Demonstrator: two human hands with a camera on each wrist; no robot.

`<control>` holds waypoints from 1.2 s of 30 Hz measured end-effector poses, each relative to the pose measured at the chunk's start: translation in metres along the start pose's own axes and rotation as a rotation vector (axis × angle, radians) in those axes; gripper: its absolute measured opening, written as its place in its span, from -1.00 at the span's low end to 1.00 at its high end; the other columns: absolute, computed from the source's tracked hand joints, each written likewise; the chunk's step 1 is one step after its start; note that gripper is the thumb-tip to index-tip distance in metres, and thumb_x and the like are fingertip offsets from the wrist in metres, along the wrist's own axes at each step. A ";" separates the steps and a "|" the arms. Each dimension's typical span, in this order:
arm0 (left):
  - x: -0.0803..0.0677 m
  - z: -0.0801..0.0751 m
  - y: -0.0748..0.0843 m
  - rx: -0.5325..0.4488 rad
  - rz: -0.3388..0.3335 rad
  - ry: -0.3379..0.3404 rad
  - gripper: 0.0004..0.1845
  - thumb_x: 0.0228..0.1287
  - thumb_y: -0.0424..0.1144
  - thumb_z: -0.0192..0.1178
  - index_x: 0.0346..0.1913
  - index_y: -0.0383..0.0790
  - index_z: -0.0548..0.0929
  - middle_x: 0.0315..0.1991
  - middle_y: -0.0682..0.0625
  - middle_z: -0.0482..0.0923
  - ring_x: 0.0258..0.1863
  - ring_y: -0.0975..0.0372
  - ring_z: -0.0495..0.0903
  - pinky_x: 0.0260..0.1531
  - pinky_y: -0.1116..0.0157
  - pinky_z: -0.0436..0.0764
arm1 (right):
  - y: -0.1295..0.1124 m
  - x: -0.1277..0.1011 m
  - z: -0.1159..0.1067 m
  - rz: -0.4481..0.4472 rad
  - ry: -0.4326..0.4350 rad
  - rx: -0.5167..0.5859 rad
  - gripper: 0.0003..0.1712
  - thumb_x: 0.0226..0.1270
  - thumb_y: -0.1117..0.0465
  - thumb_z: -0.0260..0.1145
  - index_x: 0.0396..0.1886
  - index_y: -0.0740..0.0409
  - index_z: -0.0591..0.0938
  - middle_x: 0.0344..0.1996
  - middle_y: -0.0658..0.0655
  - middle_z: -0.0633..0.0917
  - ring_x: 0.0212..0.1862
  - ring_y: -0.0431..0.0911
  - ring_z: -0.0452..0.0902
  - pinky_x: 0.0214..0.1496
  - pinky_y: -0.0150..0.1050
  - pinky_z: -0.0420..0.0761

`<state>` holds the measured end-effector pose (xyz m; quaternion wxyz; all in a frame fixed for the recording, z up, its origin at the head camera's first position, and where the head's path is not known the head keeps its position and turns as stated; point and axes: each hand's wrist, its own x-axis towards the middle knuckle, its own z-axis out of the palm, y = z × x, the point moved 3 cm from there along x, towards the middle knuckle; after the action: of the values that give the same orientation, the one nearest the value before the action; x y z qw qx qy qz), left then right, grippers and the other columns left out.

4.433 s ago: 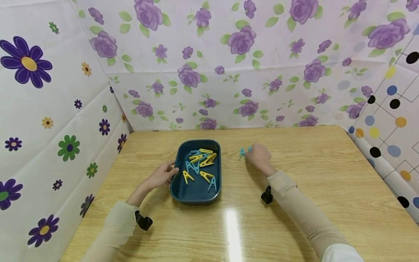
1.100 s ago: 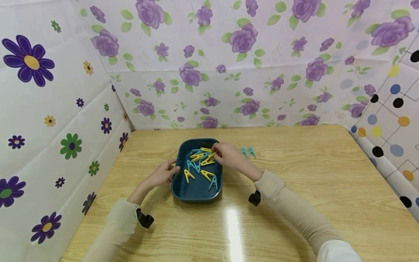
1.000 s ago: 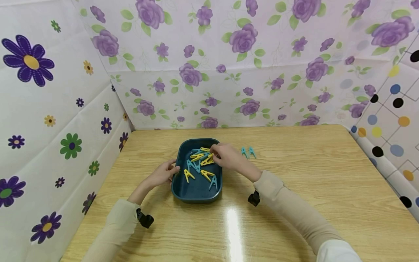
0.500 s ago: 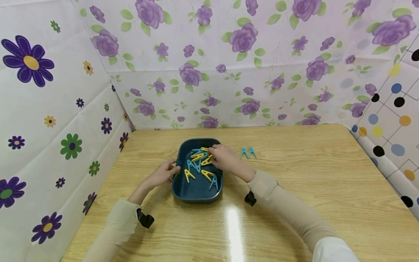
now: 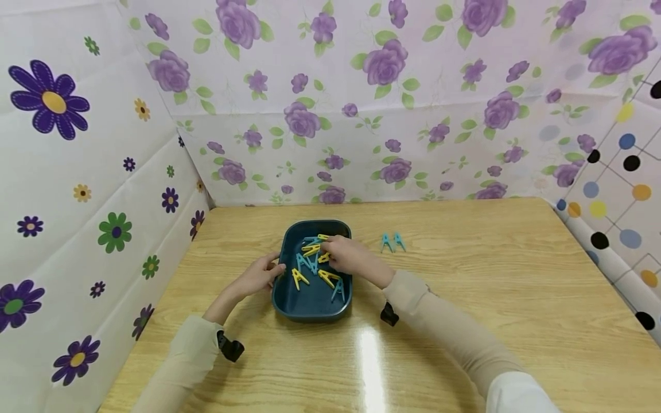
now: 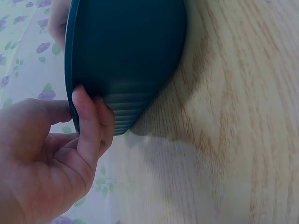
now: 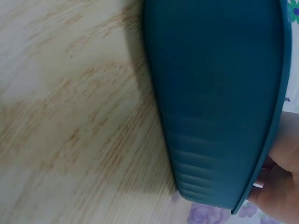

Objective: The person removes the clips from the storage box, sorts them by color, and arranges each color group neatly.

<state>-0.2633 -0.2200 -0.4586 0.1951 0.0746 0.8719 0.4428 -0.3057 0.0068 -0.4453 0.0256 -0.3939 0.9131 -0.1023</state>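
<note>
A dark teal plastic tray [image 5: 312, 307] stands on the table with several yellow and blue clothespins in it, among them a yellow clothespin [image 5: 299, 278] and a blue clothespin [image 5: 338, 291]. At its left side my left hand [image 5: 256, 275] grips the rim, thumb inside and fingers against the outer wall, as the left wrist view shows of the hand [image 6: 51, 154]. My right hand [image 5: 351, 256] reaches over the right rim, its fingers down among the clothespins. Its fingertips are hidden, so whether they pinch one cannot be made out. The right wrist view shows mostly the tray's outer wall [image 7: 215, 93].
Two blue clothespins [image 5: 393, 242] stand side by side on the wooden table [image 5: 490, 275] to the right of the tray. Floral cloth [image 5: 361, 155] hangs behind the table, with patterned sheets at both sides.
My right hand set a blue clothespin beside another on the table, came back to the tray and has since moved further left among the clothespins. The left hand stays on the rim.
</note>
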 end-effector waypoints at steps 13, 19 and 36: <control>-0.002 0.000 -0.001 -0.006 0.008 0.005 -0.44 0.55 -0.23 -0.12 0.49 -0.33 0.09 -0.33 -0.24 0.49 -0.51 0.20 0.48 -0.46 0.11 0.61 | -0.008 0.016 0.008 -0.093 0.002 -0.023 -0.74 0.34 0.33 0.24 0.01 0.15 0.64 -0.10 0.13 0.65 -0.10 -0.08 0.61 -0.05 -0.25 0.61; -0.002 -0.001 -0.002 -0.009 -0.001 0.005 -0.45 0.55 -0.23 -0.12 0.49 -0.31 0.11 -0.21 -0.28 0.54 -0.49 0.20 0.51 -0.44 0.12 0.62 | -0.013 0.023 0.005 -0.113 0.006 -0.020 -0.71 0.30 0.40 0.25 0.01 0.16 0.65 -0.07 0.14 0.66 -0.04 -0.02 0.60 0.01 -0.19 0.61; 0.000 -0.002 -0.003 -0.005 0.000 0.001 -0.45 0.55 -0.19 -0.10 0.48 -0.29 0.12 -0.18 -0.26 0.56 -0.50 0.20 0.51 -0.48 0.16 0.60 | -0.013 0.036 0.020 0.101 -0.295 -0.066 -0.44 0.49 0.25 0.10 0.38 -0.32 0.38 0.38 0.07 0.37 0.42 0.01 0.25 0.38 0.21 0.20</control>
<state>-0.2639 -0.2227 -0.4598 0.1948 0.0737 0.8710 0.4450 -0.3190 -0.0313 -0.4606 0.1515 -0.3589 0.9209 -0.0120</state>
